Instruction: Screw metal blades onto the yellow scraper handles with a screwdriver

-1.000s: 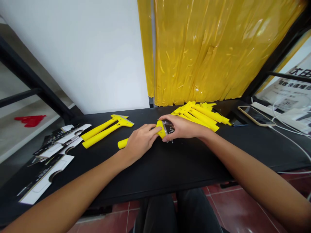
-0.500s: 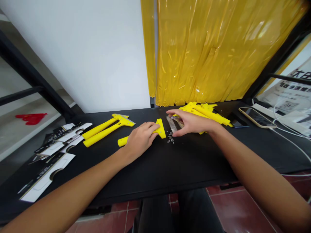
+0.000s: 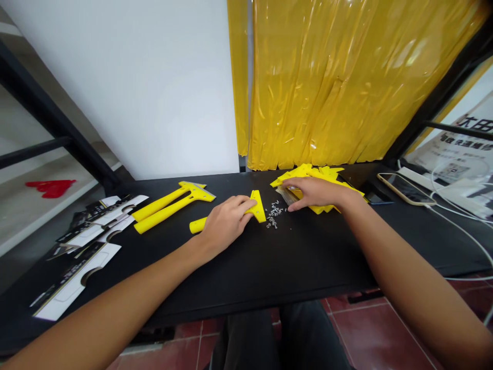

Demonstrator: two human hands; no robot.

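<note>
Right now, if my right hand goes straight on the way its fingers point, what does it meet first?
The right hand would probably first meet the small scattered metal fasteners just past its fingertips, though depth is unclear from this view.

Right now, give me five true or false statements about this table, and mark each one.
The left hand holds a yellow scraper: true.
The right hand holds a phone: false; it is on a pile of yellow scrapers.
Small metal parts lie on the black table between the hands: true.
White packaging cards lie to the right of the hands: false; they lie to the left.
Two more yellow scrapers lie left of the left hand: true.
</note>
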